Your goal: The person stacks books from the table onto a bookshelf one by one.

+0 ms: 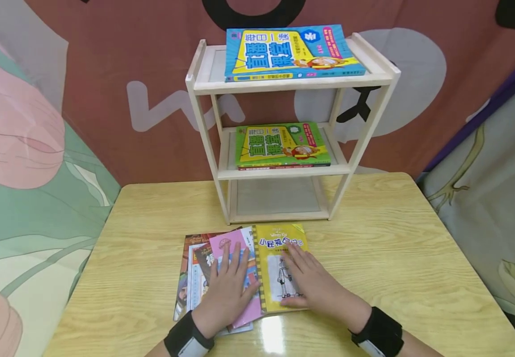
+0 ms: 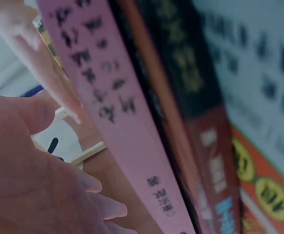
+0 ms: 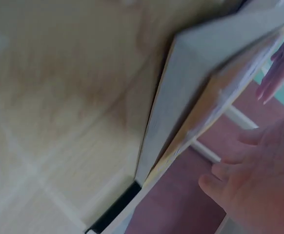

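Observation:
Several books overlap in a pile near the front of the table. On its right is a yellow book (image 1: 268, 267) with a cartoon figure on its cover; a pink book (image 1: 250, 310) lies left of it. My left hand (image 1: 223, 297) is over the pink book, fingers straight and spread. Above the yellow cover is my right hand (image 1: 317, 285), its fingers also extended. Both wrist views show a gap between palm and books. The left wrist view shows the spines of the pink book (image 2: 117, 117) and a dark red-brown book (image 2: 195, 107) stacked with it.
Behind the pile stands a white wooden shelf rack (image 1: 279, 217). A blue book (image 1: 293, 52) lies on its top shelf, and a green book (image 1: 281, 145) lies on the middle one. The wood-grain table (image 1: 395, 248) reaches a printed cloth (image 1: 159, 153) at the back.

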